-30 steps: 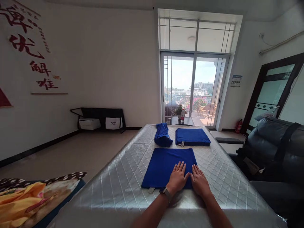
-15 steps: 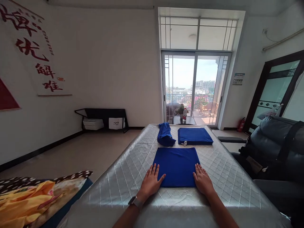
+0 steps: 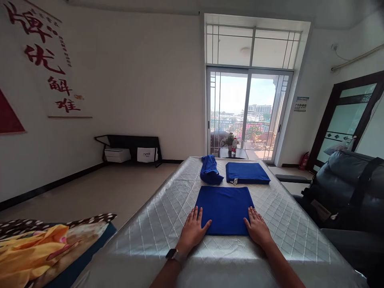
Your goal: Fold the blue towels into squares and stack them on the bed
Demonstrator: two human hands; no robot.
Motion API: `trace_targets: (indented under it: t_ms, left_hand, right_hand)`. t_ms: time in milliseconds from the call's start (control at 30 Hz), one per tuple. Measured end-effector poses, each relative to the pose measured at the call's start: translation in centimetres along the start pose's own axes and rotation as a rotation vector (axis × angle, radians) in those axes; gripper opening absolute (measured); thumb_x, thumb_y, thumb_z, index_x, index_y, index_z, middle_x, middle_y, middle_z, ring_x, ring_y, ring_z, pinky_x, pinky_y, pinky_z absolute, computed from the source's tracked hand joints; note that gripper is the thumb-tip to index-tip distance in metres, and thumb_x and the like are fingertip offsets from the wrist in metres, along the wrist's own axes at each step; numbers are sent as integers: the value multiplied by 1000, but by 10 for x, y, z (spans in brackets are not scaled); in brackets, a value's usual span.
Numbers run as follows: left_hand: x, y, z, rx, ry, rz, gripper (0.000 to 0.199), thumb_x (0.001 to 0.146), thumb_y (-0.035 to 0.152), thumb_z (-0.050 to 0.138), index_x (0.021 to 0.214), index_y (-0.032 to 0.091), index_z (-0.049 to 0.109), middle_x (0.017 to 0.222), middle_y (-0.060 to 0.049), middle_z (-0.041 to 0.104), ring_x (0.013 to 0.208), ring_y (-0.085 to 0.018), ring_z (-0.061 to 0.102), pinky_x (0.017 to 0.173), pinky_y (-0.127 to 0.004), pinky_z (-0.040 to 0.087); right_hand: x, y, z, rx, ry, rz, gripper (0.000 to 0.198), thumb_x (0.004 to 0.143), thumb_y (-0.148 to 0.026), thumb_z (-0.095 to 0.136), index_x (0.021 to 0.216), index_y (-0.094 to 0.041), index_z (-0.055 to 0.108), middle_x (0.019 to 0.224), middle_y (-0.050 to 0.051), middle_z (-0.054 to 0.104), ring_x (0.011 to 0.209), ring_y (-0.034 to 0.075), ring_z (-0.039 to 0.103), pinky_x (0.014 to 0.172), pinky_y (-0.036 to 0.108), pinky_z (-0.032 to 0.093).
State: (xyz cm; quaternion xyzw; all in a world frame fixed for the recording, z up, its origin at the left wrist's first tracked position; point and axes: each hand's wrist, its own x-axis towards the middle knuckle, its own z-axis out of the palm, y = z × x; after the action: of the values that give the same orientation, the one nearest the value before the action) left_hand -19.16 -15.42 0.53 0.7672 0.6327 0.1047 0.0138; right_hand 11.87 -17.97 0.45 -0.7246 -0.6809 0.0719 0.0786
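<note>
A folded blue cloth (image 3: 225,210) lies flat in front of me on the silver quilted table cover (image 3: 282,224). Its left edge is under my left hand (image 3: 194,227), which rests flat with the fingers stretched out and the thumb on the fabric. On the opposite edge my right hand (image 3: 257,226) lies the same way, thumb and fingertips touching the cloth. Beyond it, a neat stack of folded blue cloths (image 3: 247,173) shows a white tag at its front edge. Left of that stack sits a crumpled blue cloth (image 3: 211,170).
A dark armchair (image 3: 348,180) with a bag on it stands close on the right. At lower left is a patterned blanket (image 3: 54,252). Behind the far end, a small table (image 3: 232,153) holds a plant and a bottle (image 3: 234,146). A black bench (image 3: 132,143) stands by the wall.
Both hands stay flat on the cloth's edges. The view has shifted slightly, so the hands and cloths appear a little further right. Nothing was taken up or let go.
</note>
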Motion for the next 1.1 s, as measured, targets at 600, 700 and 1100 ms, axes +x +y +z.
trace_targets:
  t_ms: [600, 700, 1100]
  left_hand:
    - [0, -2, 2, -34, 22, -10, 95, 94, 75, 22, 157, 4, 25, 164, -19, 18, 152, -31, 17, 123, -47, 21]
    - [0, -1, 0, -40, 13, -21, 97, 93, 76, 21, 157, 3, 23, 164, -19, 17, 152, -30, 16, 123, -46, 20]
    - [32, 53, 2, 33, 200, 103, 77, 102, 59, 18, 152, 5, 38, 157, -19, 38, 148, -30, 32, 119, -46, 32]
  right_hand:
    - [69, -4, -2, -63, 39, -24, 68, 102, -45, 17, 159, -8, 20, 165, 10, 20, 153, 20, 13, 123, 38, 14]
    - [71, 0, 6, -53, 25, -25, 69, 101, -46, 16, 159, -8, 19, 166, 9, 17, 154, 20, 12, 124, 38, 13]
    - [80, 12, 4, -59, 35, -21, 66, 101, -42, 16, 159, -9, 20, 166, 7, 18, 154, 19, 13, 124, 39, 12]
